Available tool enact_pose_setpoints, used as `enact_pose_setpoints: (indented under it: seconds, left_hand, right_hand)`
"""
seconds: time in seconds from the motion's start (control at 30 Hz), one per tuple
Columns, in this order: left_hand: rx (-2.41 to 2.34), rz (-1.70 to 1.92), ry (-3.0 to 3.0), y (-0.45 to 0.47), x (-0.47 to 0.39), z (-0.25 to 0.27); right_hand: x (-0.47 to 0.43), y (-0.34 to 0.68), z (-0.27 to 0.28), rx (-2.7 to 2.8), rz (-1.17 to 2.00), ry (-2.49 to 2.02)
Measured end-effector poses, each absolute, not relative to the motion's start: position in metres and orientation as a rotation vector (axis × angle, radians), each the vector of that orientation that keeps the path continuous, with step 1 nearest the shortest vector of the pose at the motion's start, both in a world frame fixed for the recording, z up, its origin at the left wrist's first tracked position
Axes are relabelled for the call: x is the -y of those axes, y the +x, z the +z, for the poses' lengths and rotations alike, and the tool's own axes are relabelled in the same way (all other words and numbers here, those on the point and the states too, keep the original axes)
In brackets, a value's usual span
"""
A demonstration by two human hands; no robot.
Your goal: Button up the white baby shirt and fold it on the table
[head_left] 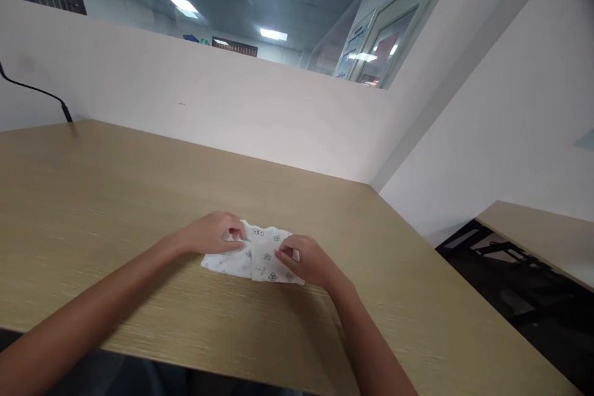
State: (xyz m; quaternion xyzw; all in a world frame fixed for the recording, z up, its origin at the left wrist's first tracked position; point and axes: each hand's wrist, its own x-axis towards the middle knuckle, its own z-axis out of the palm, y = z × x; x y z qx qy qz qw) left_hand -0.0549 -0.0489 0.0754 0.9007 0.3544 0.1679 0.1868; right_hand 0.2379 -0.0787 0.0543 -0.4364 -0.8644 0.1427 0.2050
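A small white garment (pixel 260 257) with a grey printed pattern lies folded flat on the wooden table (pixel 116 210), a label showing near its far edge. My left hand (pixel 211 234) rests on its left part, fingers curled and pinching the cloth near the top. My right hand (pixel 306 260) lies on its right part, fingers pressing and gripping the fabric edge. Both forearms reach in from the near edge of the table.
A white partition wall (pixel 208 105) stands along the table's far side. A black cable (pixel 41 94) hangs at the far left. To the right there is a gap with dark floor, then a second table (pixel 538 235). The table's near edge runs just below my forearms.
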Motion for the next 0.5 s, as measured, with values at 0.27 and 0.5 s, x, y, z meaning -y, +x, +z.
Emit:
enact_pose_setpoints:
  seconds: [0.27,0.5]
  left_hand:
    - [-0.835,0.602,2.532,-0.043,0.044,0.024]
    - [-0.756,0.622,2.577,-0.042,0.053,0.024]
  right_hand:
    - [0.073,0.235,0.035,2.429,0.661,-1.244]
    - [0.077,0.213,0.021,2.334,0.676,-1.189]
